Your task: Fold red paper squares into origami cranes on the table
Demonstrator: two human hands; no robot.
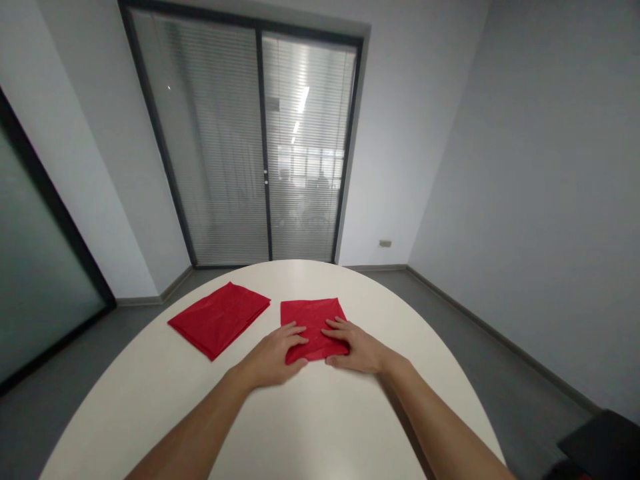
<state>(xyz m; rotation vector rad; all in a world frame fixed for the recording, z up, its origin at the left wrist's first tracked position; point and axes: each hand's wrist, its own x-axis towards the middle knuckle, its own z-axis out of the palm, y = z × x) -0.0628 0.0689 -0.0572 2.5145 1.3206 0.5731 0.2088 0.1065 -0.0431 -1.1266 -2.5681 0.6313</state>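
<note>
A small folded red cloth (pixel 313 317) lies on the white round table (pixel 320 427) in front of me. My left hand (pixel 275 357) rests on its near left corner with fingers stretched out flat. My right hand (pixel 357 348) lies on its near right corner, fingers also flat and spread. Both hands press down on the cloth and grip nothing. A second folded red cloth (pixel 220 319), somewhat larger, lies to the left, apart from my hands.
The table's far edge curves just behind the cloths. Beyond stand a glass sliding door with blinds (pixel 260 147), grey walls and grey floor. A dark object (pixel 600 440) shows at the bottom right corner.
</note>
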